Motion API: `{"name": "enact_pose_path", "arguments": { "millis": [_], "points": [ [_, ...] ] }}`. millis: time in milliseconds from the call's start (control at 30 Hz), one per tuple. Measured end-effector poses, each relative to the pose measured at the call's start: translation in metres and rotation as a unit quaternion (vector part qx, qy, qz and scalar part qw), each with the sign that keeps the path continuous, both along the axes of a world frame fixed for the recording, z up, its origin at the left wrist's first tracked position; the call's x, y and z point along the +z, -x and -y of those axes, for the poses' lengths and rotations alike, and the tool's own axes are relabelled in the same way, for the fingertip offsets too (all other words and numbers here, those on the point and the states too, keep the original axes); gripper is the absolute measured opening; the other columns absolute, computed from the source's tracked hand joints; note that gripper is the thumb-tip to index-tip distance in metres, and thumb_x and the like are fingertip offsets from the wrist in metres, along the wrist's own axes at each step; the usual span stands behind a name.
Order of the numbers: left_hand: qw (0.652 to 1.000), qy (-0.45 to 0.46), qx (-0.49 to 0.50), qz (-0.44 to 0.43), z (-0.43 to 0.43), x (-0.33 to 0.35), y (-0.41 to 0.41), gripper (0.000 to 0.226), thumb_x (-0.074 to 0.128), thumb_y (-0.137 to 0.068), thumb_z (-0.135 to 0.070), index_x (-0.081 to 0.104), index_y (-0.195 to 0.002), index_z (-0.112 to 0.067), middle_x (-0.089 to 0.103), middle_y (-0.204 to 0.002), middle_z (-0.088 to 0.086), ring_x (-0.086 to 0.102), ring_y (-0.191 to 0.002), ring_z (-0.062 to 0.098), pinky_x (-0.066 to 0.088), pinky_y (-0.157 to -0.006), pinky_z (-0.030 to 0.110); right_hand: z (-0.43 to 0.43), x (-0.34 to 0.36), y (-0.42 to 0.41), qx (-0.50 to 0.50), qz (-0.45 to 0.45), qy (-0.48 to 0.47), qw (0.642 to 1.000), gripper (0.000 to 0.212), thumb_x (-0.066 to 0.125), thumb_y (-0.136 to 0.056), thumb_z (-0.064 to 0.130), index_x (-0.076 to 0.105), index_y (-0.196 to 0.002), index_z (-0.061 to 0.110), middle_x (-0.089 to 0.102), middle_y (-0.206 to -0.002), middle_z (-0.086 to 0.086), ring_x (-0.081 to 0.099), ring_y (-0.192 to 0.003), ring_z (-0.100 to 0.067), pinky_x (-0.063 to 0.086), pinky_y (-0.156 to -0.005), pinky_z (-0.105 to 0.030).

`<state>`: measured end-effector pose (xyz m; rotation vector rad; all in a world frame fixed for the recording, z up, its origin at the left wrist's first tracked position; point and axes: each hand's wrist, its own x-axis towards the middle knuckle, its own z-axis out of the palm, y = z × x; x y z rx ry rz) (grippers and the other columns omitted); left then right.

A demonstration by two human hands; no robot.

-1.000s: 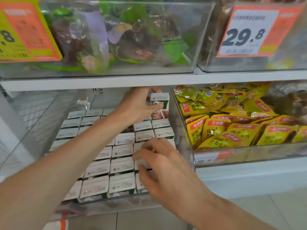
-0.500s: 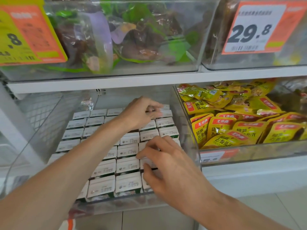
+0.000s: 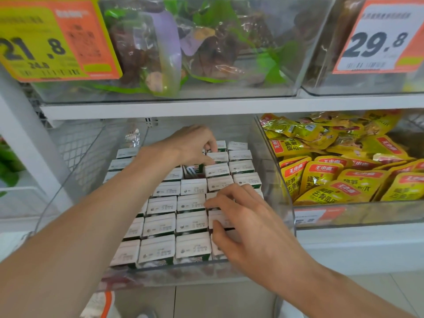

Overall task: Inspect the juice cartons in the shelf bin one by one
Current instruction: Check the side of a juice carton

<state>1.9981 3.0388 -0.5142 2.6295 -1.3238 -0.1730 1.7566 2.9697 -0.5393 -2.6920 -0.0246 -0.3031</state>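
white juice cartons [image 3: 192,223]: left hand [image 3: 190,143] pinches 1 at the back, right hand [image 3: 247,221] rests loose. next, lift it up.

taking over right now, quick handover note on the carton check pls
Left hand: reaching to the back of the shelf bin, fingers curled over a back-row carton; a firm grip cannot be confirmed.
Right hand: rests loosely on carton tops in the right column, near the front.
Juice cartons: in rows inside the bin, none lifted out. A gap just in front of the left hand shows a carton's printed side.
Done: cannot tell how many are checked.
Left: lift and check each in turn.
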Motion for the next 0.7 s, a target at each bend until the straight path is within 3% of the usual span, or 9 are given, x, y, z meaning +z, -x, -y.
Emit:
{"name": "enact_pose_path", "arguments": {
  "millis": [133,233,300,433,500,567,700],
  "points": [
    [0.996,0.037,-0.008,-0.075,-0.008,0.000,-0.001,0.037,0.082,-0.090,-0.032,0.071,-0.123,-0.018,0.050,-0.096,-0.017,0.051,-0.097,0.011,0.039,-0.086,0.021,0.001,-0.001,0.000,0.000,0.003,-0.002,1.000,0.033,0.060,-0.098,0.024,0.066,-0.131,0.026,0.056,-0.124,0.009,0.047,-0.118,-0.014,0.043,-0.102,-0.028],
    [0.985,0.127,-0.004,-0.118,-0.019,0.003,0.000,0.031,0.081,-0.089,-0.034,0.070,-0.116,-0.021,0.060,-0.110,-0.008,0.057,-0.107,0.011,0.044,-0.085,0.015,0.002,-0.002,0.000,0.001,0.008,0.000,1.000,0.034,0.060,-0.098,0.025,0.065,-0.132,0.026,0.056,-0.124,0.010,0.047,-0.118,-0.013,0.044,-0.102,-0.029],
    [0.969,0.193,0.003,-0.156,-0.026,0.003,0.004,0.025,0.080,-0.091,-0.026,0.067,-0.111,-0.020,0.064,-0.117,-0.002,0.062,-0.111,0.010,0.049,-0.094,0.018,0.002,-0.003,0.000,0.000,0.009,0.001,1.000,0.036,0.060,-0.098,0.025,0.065,-0.133,0.026,0.056,-0.125,0.010,0.047,-0.118,-0.012,0.044,-0.102,-0.028],
    [0.892,0.354,0.030,-0.280,-0.039,-0.001,0.023,0.021,0.072,-0.096,-0.005,0.063,-0.109,-0.018,0.072,-0.110,-0.007,0.072,-0.100,0.000,0.055,-0.087,0.014,0.003,-0.003,-0.002,-0.010,0.014,-0.015,1.000,0.041,0.062,-0.098,0.027,0.062,-0.140,0.026,0.054,-0.131,0.012,0.045,-0.124,-0.009,0.043,-0.105,-0.026],
    [0.868,0.418,0.060,-0.262,-0.047,0.001,0.033,0.018,0.069,-0.100,-0.011,0.067,-0.111,-0.025,0.076,-0.112,-0.011,0.072,-0.105,-0.004,0.055,-0.089,0.015,0.004,-0.003,-0.004,-0.012,0.013,-0.022,1.000,0.043,0.062,-0.099,0.028,0.060,-0.142,0.028,0.052,-0.133,0.014,0.044,-0.127,-0.007,0.044,-0.106,-0.026],
    [0.836,0.474,0.104,-0.255,-0.059,0.003,0.045,0.015,0.066,-0.103,-0.020,0.070,-0.116,-0.026,0.077,-0.118,-0.010,0.072,-0.113,0.005,0.057,-0.098,0.027,0.004,-0.002,-0.006,-0.014,0.008,-0.030,0.999,0.044,0.062,-0.098,0.029,0.058,-0.142,0.030,0.051,-0.133,0.017,0.044,-0.128,-0.005,0.045,-0.106,-0.026],
    [0.733,0.538,0.225,-0.350,-0.096,0.005,0.073,0.030,0.066,-0.102,-0.031,0.067,-0.129,-0.019,0.077,-0.121,-0.003,0.076,-0.109,0.019,0.058,-0.100,0.042,0.004,0.000,-0.007,-0.026,0.002,-0.047,0.999,0.045,0.063,-0.098,0.031,0.057,-0.142,0.033,0.051,-0.133,0.020,0.044,-0.131,-0.003,0.046,-0.105,-0.027]
  ]
}}
